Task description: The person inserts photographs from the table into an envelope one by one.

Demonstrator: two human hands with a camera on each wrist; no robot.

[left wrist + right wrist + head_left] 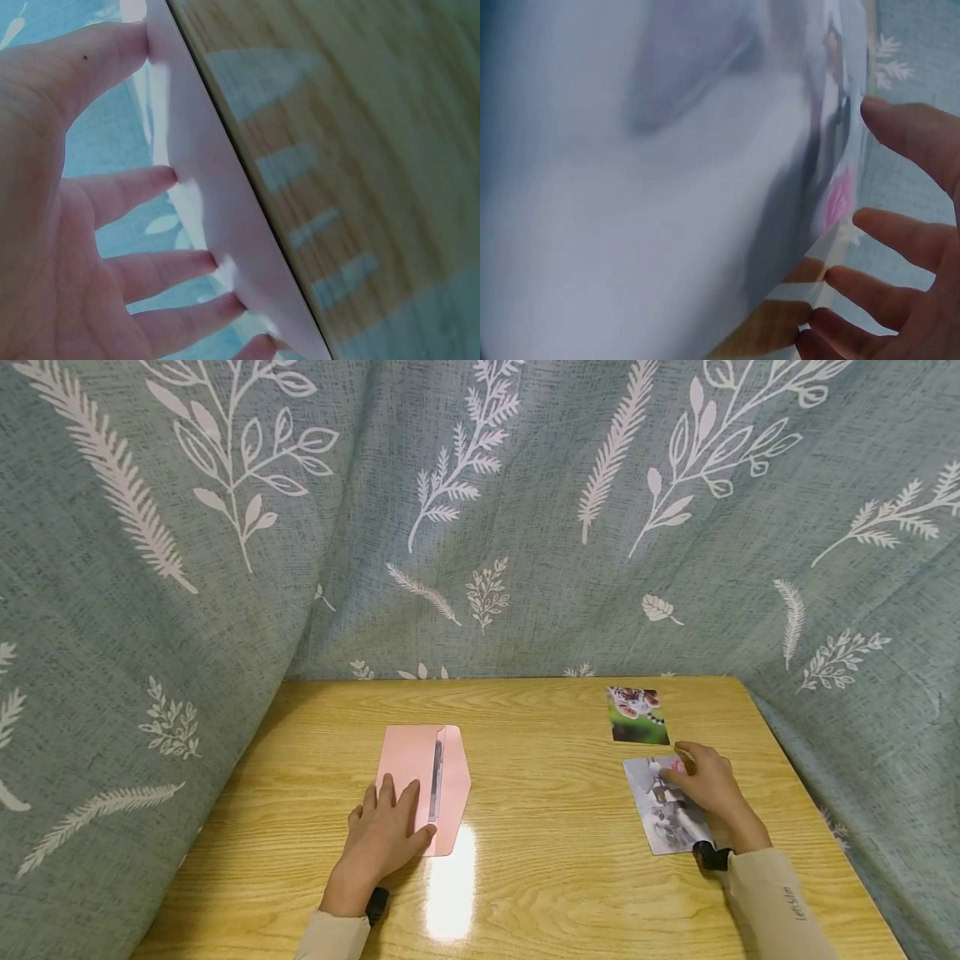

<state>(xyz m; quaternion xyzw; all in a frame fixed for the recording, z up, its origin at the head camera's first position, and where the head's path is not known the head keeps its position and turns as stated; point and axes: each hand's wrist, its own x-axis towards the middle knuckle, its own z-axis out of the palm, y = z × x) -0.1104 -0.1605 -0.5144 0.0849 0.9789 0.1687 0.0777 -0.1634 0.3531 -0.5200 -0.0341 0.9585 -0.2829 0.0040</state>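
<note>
A pink envelope [405, 747] lies on the table at the left with its flap out to the right. Along its opening shows the grey edge of something inside [437, 768]. Spread over the envelope, my left hand [382, 835] presses it with fingertips and thumb, as the left wrist view also shows. At the right lies a greyish picture card [667, 827] with a pink spot near its top. My right hand [712, 785] is over its upper right part. In the right wrist view the thumb and index finger touch or nearly touch the card, and the other fingertips meet the table.
Just behind the greyish card lies a second picture card [637, 714], showing a tiger on green. A wooden table [540, 818] carries everything, and a leaf-patterned curtain [450, 527] hangs along its back and sides. Bright light reflects near the front.
</note>
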